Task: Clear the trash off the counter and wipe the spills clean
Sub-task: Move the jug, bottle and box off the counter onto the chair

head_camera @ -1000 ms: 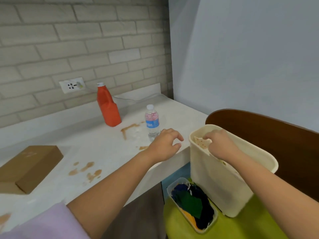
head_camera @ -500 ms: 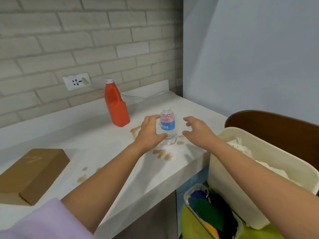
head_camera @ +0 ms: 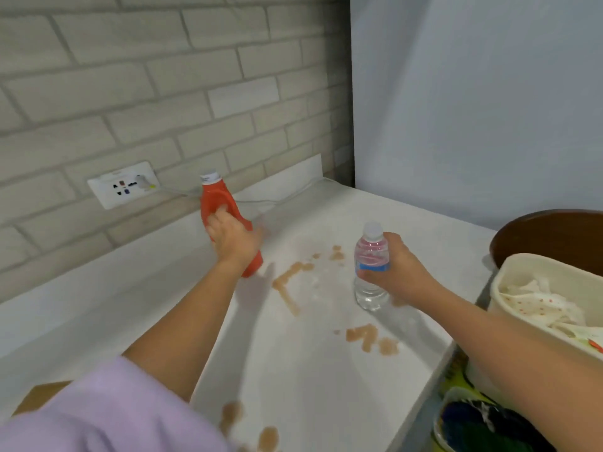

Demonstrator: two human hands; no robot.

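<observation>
My left hand (head_camera: 233, 238) is wrapped around the tilted orange bottle (head_camera: 218, 200) with a white cap, near the brick wall. My right hand (head_camera: 396, 267) grips the clear water bottle (head_camera: 370, 265) with a blue label, upright just above the white counter (head_camera: 146, 321). Brown spill streaks (head_camera: 288, 282) lie between the two bottles. More brown blotches (head_camera: 370, 337) sit near the counter's front edge. A cream bin (head_camera: 509, 282) with crumpled paper stands at the right, off the counter.
A wall socket (head_camera: 122, 184) with a plugged cable sits on the brick wall. A brown cardboard box (head_camera: 39, 394) peeks out at the lower left behind my lilac sleeve. A dark brown chair back (head_camera: 548, 236) stands behind the bin. A clear tub (head_camera: 456, 422) of dark items lies below.
My right hand left the bin and closed on the water bottle. My left hand moved from beside the water bottle to the orange bottle and gripped it, tilting it.
</observation>
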